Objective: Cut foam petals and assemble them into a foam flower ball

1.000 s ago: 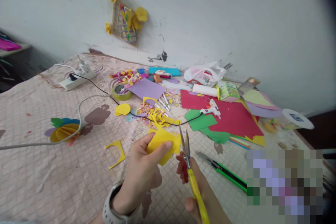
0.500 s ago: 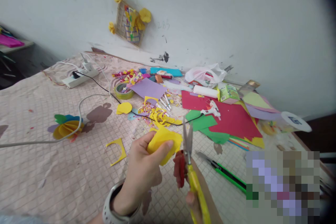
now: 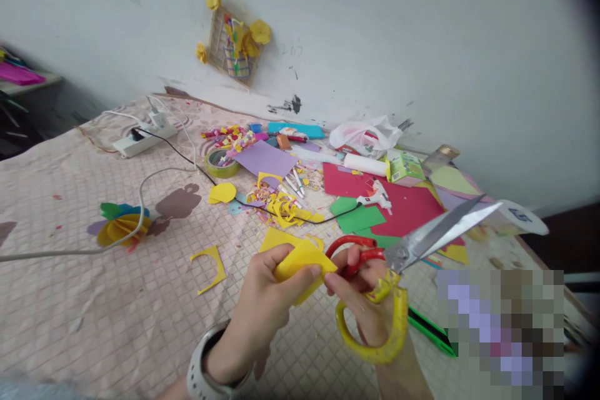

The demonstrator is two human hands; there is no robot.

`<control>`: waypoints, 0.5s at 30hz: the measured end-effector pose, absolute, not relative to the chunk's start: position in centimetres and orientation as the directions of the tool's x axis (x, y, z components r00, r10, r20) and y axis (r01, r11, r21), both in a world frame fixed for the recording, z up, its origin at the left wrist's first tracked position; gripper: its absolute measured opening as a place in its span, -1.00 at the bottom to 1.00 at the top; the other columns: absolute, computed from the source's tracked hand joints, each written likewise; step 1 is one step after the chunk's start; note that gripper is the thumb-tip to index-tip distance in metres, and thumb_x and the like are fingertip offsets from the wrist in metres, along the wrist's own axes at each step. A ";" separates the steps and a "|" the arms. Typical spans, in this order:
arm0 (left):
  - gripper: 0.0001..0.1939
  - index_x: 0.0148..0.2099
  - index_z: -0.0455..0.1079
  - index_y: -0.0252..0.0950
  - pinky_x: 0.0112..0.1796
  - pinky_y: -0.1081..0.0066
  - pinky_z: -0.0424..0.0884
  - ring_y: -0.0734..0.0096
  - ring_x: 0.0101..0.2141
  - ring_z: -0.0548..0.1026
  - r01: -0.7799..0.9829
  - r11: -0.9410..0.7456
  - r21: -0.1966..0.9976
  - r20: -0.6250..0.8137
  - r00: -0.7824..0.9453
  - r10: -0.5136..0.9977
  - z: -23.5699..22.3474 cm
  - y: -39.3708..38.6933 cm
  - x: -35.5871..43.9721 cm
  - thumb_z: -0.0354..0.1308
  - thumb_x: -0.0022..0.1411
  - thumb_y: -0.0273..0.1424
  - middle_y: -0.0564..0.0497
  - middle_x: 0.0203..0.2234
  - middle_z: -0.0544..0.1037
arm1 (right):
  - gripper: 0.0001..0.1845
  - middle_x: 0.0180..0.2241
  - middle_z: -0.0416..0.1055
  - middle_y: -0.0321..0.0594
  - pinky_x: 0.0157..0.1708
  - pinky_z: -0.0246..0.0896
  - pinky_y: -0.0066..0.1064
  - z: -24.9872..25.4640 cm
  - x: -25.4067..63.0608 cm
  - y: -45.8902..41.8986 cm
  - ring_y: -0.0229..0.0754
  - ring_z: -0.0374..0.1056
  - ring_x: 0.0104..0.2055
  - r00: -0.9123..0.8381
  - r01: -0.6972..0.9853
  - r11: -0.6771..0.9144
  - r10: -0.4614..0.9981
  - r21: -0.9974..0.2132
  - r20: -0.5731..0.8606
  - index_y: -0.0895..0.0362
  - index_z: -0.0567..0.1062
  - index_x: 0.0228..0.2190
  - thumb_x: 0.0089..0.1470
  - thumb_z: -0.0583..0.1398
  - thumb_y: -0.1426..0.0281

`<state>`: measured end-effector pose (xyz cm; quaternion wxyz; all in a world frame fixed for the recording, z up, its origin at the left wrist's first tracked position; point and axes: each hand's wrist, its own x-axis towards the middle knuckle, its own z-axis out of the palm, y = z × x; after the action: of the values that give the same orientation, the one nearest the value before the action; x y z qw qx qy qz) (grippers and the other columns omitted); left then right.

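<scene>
My left hand [image 3: 262,300] pinches a folded piece of yellow paper [image 3: 300,265] between thumb and fingers, and a watch band circles that wrist. My right hand [image 3: 370,300] holds large scissors [image 3: 422,244] with red and yellow handles, the long steel blades pointing right, away from the paper. Its fingertips sit close to the paper's edge. Under the hands lies another yellow sheet [image 3: 276,239].
The pink checked bedcover [image 3: 94,300] carries paper scraps [image 3: 281,209], a yellow arc cutout [image 3: 206,265], a paper flower [image 3: 122,228], red sheets [image 3: 403,206], a glue gun [image 3: 377,197], a green-handled utility knife [image 3: 429,331] and a power strip [image 3: 143,140]. A wall rises behind.
My right hand has swung the scissors from pointing upward to pointing right, showing the handles. The yellow paper in my left hand has turned slightly and now looks folded.
</scene>
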<state>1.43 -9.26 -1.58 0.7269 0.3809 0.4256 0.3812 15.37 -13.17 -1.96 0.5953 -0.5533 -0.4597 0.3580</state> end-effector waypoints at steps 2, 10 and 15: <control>-0.77 -0.40 0.50 -0.36 -0.60 0.59 0.18 0.60 -0.62 0.34 -0.263 0.434 0.862 -0.320 0.380 0.868 -1.6 -9.2 1.5 0.37 -0.01 -0.28 0.04 -0.59 0.51 | -0.81 -0.58 0.31 -0.44 -0.57 0.26 -0.56 -2.2 15.5 -13.1 -0.35 0.31 -0.57 0.287 0.065 0.124 0.948 -0.990 0.137 0.08 0.33 -0.52 -0.01 0.28 0.43; -0.81 -0.41 0.53 -0.36 -0.48 0.58 0.32 0.54 -0.54 0.44 -0.429 0.483 0.764 -0.349 0.356 0.867 -1.6 -8.4 2.1 0.41 -0.10 -0.38 0.03 -0.56 0.55 | -0.73 -0.51 0.43 -0.39 -0.56 0.38 -0.46 -3.5 14.4 -12.7 -0.27 0.41 -0.58 0.512 0.008 0.134 0.851 -0.991 0.119 0.04 0.30 -0.43 -0.09 0.32 0.34; -0.88 -0.45 0.52 -0.34 -0.47 0.56 0.34 0.53 -0.56 0.42 -0.488 0.455 0.745 -0.320 0.338 0.885 -1.9 -8.4 2.5 0.37 -0.06 -0.40 0.05 -0.59 0.53 | -0.75 -0.53 0.36 -0.38 -0.57 0.33 -0.45 -4.2 13.4 -12.5 -0.25 0.36 -0.56 0.489 0.149 0.120 0.854 -0.981 0.179 0.04 0.28 -0.46 -0.05 0.30 0.34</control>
<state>2.50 -8.43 -1.89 0.7712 0.2726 0.3645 0.4451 13.38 -12.51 -4.24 0.6207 -0.5994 -0.4183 0.2836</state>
